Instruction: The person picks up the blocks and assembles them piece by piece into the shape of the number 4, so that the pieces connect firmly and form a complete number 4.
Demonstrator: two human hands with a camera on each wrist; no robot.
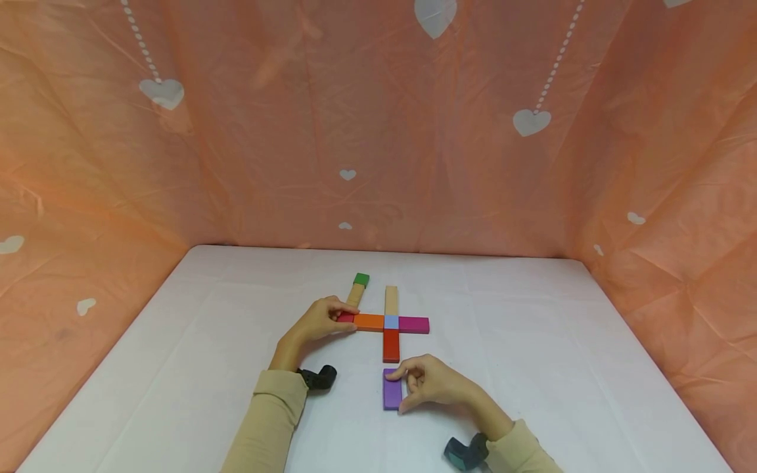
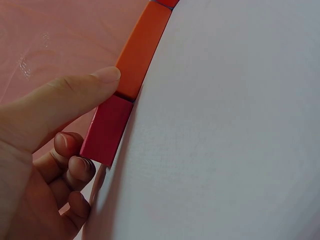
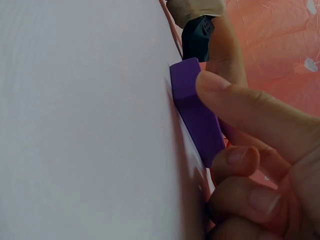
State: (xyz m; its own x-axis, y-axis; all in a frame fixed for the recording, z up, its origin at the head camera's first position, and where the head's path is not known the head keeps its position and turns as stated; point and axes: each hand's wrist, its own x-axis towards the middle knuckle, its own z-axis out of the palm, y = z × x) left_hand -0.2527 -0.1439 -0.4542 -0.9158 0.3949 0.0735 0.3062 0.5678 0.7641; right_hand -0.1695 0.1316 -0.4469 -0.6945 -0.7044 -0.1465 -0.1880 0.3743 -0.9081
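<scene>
Flat coloured blocks form a cross on the white table. My left hand (image 1: 319,320) pinches the crimson block (image 2: 107,130) at the left end of the row; its thumb reaches the seam with the orange block (image 1: 369,322). Right of the orange one lie a pale blue block (image 1: 391,322) and a magenta block (image 1: 414,325). A red block (image 1: 391,346) extends toward me, a plain wooden block (image 1: 391,300) away. Below the red one, across a small gap, my right hand (image 1: 434,381) holds a purple block (image 1: 390,396) between thumb and index finger.
Behind the left hand, a slanted wooden block (image 1: 355,294) has a green block (image 1: 361,280) at its far end. Dark wrist cameras (image 1: 319,378) sit on both wrists. An orange curtain (image 1: 378,131) with pale hearts encloses the table (image 1: 532,328) behind and at the sides.
</scene>
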